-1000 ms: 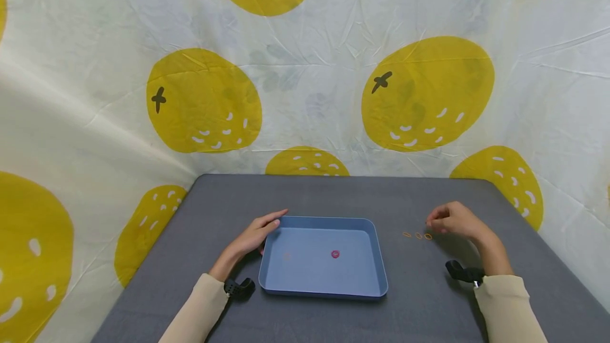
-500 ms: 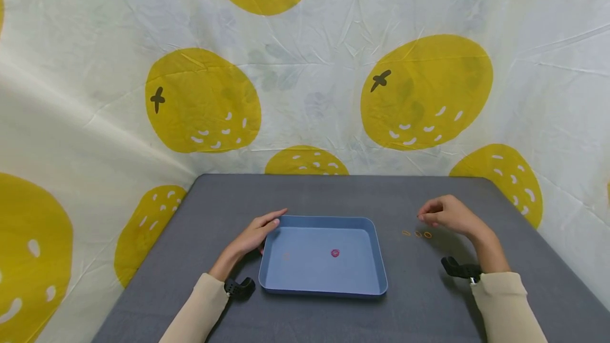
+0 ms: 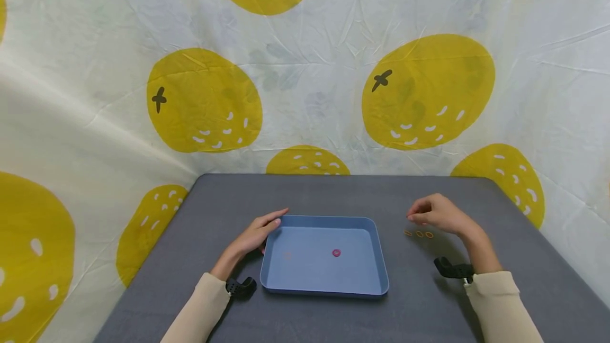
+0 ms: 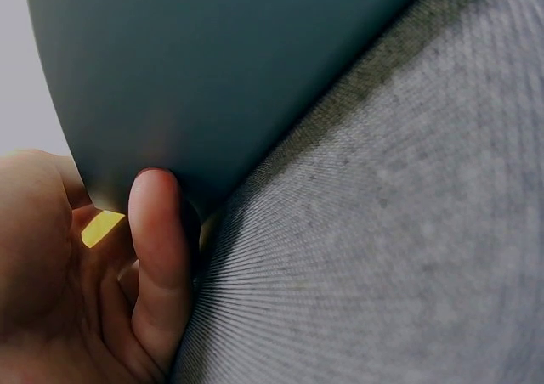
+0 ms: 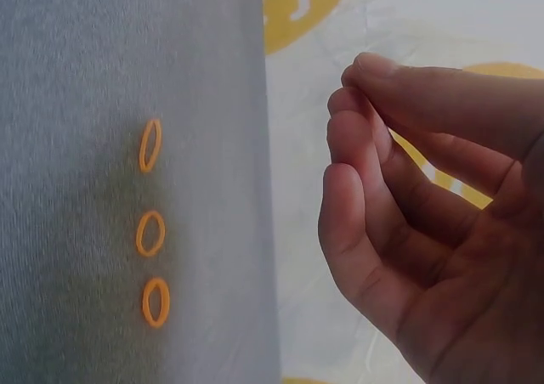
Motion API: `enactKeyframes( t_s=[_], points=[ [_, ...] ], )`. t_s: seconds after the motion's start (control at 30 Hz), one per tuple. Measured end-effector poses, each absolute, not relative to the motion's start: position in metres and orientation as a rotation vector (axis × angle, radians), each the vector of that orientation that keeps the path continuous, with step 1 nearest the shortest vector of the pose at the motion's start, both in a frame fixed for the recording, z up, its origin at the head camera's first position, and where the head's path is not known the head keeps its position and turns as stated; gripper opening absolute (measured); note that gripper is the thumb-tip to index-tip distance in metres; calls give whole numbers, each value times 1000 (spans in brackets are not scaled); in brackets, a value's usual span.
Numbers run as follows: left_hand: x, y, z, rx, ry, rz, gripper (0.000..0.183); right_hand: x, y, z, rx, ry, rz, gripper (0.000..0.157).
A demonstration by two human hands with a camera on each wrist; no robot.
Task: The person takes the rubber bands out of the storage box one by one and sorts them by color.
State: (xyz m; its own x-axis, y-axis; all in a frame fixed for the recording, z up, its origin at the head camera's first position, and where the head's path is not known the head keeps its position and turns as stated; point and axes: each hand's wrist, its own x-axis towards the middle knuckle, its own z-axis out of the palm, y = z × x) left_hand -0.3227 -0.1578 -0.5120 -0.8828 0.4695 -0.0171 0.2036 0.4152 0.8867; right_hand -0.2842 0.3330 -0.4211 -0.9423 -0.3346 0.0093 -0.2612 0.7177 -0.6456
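My left hand [image 3: 252, 236] holds the back left corner of a shallow blue tray [image 3: 329, 291]. In the left wrist view, one bent finger [image 4: 157, 240] lies against the tray's outer wall. Inside the tray are a dark pink ring [image 3: 336, 253], like a rubber band, and a faint orange loop [image 3: 287, 254]. My right hand [image 3: 440, 215] hovers above the table, just behind three small orange rubber bands [image 5: 150, 234] lying in a row. Its thumb meets the index fingertip; whether something thin is pinched there is hidden.
Grey cloth covers the table [image 3: 314, 319]. Behind it hangs a pale curtain [image 3: 310, 83] printed with big yellow fruit. Each wrist wears a black band with a camera mount [image 3: 240, 287].
My right hand has moved left and slightly away from me, from the right end of the row of orange bands to its left end. The left hand and the tray stay put.
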Motion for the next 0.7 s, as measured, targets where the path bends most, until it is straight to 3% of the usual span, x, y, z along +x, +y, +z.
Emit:
enactKeyframes(
  t_s=[0.7],
  points=[
    [-324, -157, -511, 584, 2415, 1444, 43, -295, 266, -408, -697, 2753, -958, 10]
  ],
)
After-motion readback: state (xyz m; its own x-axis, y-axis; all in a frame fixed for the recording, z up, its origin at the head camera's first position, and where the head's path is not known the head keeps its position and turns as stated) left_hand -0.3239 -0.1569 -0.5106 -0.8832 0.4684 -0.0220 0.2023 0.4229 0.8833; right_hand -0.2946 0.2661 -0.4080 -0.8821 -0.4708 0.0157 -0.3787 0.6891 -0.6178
